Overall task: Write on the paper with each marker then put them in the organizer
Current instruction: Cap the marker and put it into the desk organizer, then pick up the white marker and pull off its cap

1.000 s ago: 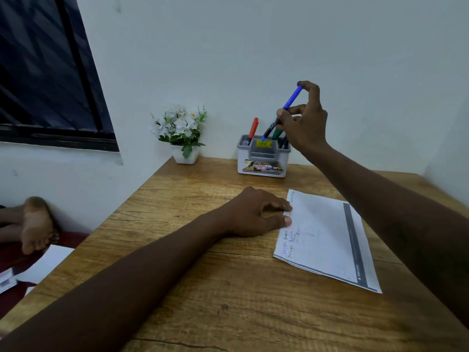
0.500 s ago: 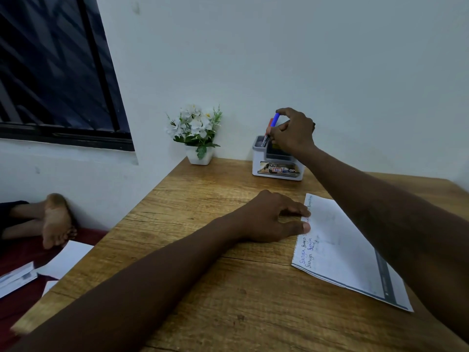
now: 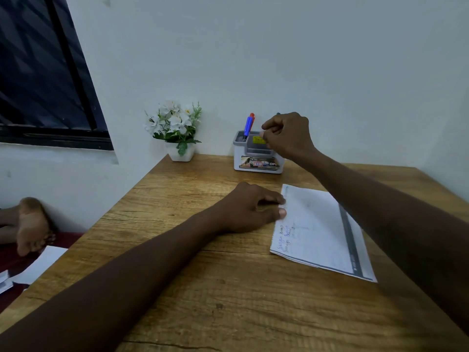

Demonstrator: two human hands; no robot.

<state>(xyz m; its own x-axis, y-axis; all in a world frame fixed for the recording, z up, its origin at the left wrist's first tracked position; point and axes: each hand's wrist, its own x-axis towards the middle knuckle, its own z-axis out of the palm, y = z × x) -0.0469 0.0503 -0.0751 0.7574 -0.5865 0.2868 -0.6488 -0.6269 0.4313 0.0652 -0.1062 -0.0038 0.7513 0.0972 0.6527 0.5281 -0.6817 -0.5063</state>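
A wooden worktop under a white wall is shown. A blue marker and a red marker are stood in the organizer, and lines are written on the paper nearby. The left hand is rested loosely, with the thumb on the paper's edge. The right hand is curled above the organizer, and whether anything is held cannot be told. Little is judged to be left.

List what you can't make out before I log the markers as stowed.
Right half of organizer: head view, hidden behind the right hand; contents unseen.
Right hand's grip: head view, curled fingers face away; holding anything unclear.
Writing on the paper: head view, too small to read.
Paper's far right corner: head view, under the right forearm.
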